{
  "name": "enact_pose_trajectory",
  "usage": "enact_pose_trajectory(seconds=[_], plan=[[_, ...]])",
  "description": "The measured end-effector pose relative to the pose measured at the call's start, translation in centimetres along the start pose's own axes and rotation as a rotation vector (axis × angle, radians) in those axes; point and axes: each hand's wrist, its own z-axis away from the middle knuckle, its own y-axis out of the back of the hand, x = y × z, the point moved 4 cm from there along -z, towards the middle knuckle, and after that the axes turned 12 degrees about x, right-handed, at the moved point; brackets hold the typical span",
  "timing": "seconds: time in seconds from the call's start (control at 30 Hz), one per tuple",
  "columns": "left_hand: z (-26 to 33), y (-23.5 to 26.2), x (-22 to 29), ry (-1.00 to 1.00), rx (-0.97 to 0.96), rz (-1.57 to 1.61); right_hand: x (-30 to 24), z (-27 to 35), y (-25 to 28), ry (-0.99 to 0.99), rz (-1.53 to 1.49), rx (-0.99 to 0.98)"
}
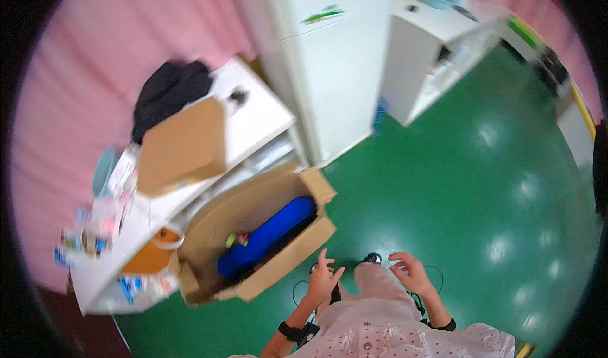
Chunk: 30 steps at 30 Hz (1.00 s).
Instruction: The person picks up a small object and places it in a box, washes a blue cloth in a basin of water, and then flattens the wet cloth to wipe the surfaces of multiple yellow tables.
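Both hands hang bare and spread at the bottom middle of the frame, fingers loose, grasping nothing. The left hand (pixel 323 276) sits just beside the near flap of an open cardboard box (pixel 288 260) on the green floor (pixel 481 187); the right hand (pixel 410 272) is farther off, toward the lower right, so the left is clearly the nearer one. The box lies up and to the left of the hands, lower left of centre. Inside it rests a long blue roll (pixel 269 234), rounded and smooth-looking, its long axis slanting from lower left up to upper right, the upper end pointing toward the white cabinet (pixel 335 67). A small green and red object sits by the roll; it is too blurred to name. Left of the box stands a white table (pixel 253 114) carrying another brown box, a dark bundle and small clutter.
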Motion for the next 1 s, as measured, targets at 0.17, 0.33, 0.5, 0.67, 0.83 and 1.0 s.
enact_pose_trajectory(seconds=[0.17, 0.33, 0.5, 0.67, 0.83, 1.0], plan=[[-2.6, -7.2, 9.4, -0.597, -0.158, -0.118, 4.7, 6.2, 7.1, -0.085, 0.071, 0.279], [-3.3, -17.6, 13.6, -0.616, -0.142, 0.001, 8.6, 12.3, 15.7, -0.225, 0.001, 0.296], [-1.3, -32.0, 17.2, -0.260, -0.492, 0.317, 15.7, 19.2, 26.5, -0.421, 0.207, 0.641], [-1.2, -43.4, 23.8, -0.316, -0.706, 0.245, 18.1, 19.9, 35.6, -0.434, 0.221, 0.903], [-1.2, -55.2, 33.2, -0.534, -0.890, 0.101, 19.2, 17.6, 44.9, -0.311, 0.185, 0.786], [-2.1, -67.9, 42.2, -0.791, -0.885, 0.067, 24.9, 21.0, 54.8, -0.709, 0.506, 0.884]])
